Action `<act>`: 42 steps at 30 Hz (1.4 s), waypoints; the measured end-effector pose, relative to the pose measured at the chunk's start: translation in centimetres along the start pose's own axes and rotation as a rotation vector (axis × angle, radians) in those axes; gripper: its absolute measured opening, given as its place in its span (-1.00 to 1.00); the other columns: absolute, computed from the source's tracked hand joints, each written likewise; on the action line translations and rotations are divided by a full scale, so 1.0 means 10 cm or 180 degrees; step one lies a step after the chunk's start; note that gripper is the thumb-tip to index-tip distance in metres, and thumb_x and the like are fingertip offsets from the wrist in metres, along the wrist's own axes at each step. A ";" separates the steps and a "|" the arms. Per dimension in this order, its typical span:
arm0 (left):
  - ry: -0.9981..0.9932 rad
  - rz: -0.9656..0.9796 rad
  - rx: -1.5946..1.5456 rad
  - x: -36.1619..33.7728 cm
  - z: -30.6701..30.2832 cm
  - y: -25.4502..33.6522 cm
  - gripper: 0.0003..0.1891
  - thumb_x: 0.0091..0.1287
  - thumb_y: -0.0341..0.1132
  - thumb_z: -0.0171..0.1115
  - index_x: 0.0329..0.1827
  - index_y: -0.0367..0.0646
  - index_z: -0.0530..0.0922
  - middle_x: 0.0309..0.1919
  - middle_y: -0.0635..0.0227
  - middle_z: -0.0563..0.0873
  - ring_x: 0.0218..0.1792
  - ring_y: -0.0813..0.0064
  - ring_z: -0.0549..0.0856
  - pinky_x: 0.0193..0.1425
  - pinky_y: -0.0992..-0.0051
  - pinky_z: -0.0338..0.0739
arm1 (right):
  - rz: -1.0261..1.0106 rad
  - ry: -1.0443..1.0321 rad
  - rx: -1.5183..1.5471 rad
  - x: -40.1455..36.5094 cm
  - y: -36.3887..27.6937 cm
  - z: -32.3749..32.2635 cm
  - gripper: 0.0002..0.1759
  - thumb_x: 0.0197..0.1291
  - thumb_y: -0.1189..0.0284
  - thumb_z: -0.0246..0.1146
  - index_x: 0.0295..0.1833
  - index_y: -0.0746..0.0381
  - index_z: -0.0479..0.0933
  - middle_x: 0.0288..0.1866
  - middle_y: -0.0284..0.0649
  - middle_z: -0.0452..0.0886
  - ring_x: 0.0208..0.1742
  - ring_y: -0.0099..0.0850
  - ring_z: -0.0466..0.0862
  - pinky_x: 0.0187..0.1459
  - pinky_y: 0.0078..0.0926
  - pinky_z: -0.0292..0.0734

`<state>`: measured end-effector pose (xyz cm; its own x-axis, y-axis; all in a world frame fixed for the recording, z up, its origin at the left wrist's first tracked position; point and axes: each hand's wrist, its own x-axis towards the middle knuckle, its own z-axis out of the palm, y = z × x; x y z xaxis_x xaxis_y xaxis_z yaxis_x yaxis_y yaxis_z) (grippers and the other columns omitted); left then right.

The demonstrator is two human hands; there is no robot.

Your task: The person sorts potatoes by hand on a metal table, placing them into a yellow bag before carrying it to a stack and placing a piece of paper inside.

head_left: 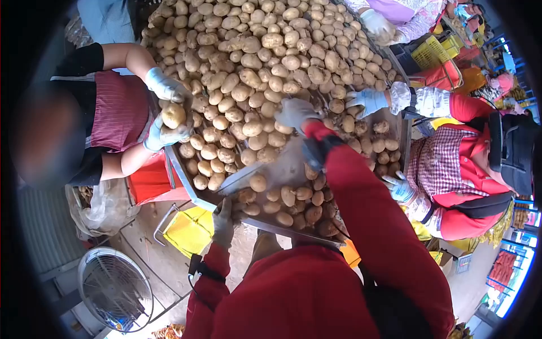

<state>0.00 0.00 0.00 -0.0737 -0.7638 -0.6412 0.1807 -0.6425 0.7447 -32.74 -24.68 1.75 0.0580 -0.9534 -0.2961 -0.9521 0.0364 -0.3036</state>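
Under and around the right hand (296, 114), the potatoes (272, 40) lie in a wide, loose heap on the metal tabletop (291, 164). This hand is gloved and blurred, reaching down to the heap; I cannot tell whether its fingers are closed around something. The left hand (223, 223), gloved too, is at the near rim, close to some potatoes, and its grip is also not clear. It seems that a reach among the potatoes is in hand; any pick from here would call for fingers placed across the narrow width of one potato. Nearer to the body than the right hand, an oval potato (288, 196) has its long axis roughly toward and away from the body. The others point in mixed directions. To the left, a co-worker (121, 107) holds one pale potato (173, 115).
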 end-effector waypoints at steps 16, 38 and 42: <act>-0.1369 -0.1316 -0.1580 -0.67 1.05 0.35 -0.40 0.65 0.16 -0.02 0.42 -0.19 0.45 0.18 0.22 0.69 -0.06 0.39 0.77 -0.10 0.44 0.67 | -0.1407 -0.0268 0.2314 -2.54 -0.22 0.50 -0.59 0.35 0.16 0.36 0.20 0.13 0.70 0.10 -0.12 0.76 0.05 -0.22 0.76 0.10 -0.26 0.66; -0.1921 0.0348 0.0428 -0.78 0.34 0.12 -0.43 0.40 -0.55 0.35 0.47 -0.23 0.42 0.39 0.13 0.58 0.32 0.35 0.64 0.23 0.42 0.63 | 0.0018 0.0152 0.3576 -2.42 0.11 0.47 -0.46 0.32 0.24 0.37 0.35 0.23 0.57 -0.17 -0.22 0.74 -0.21 -0.37 0.75 -0.20 -0.36 0.66; -0.2086 -0.0439 -0.0464 -0.80 0.57 0.15 -0.33 0.45 -0.37 0.26 0.61 -0.22 0.25 0.30 0.12 0.63 0.21 0.35 0.66 0.14 0.42 0.64 | -0.0306 -0.0623 0.4823 -2.84 -0.14 0.40 -0.48 0.36 0.33 0.39 0.39 0.20 0.55 0.11 -0.20 0.71 0.11 -0.38 0.68 0.07 -0.40 0.62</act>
<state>-4.78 4.78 7.27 -0.6757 -0.5842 -0.4496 0.2538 -0.7570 0.6021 -31.84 3.58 6.96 0.2527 -0.9212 -0.2959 0.2427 0.3564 -0.9023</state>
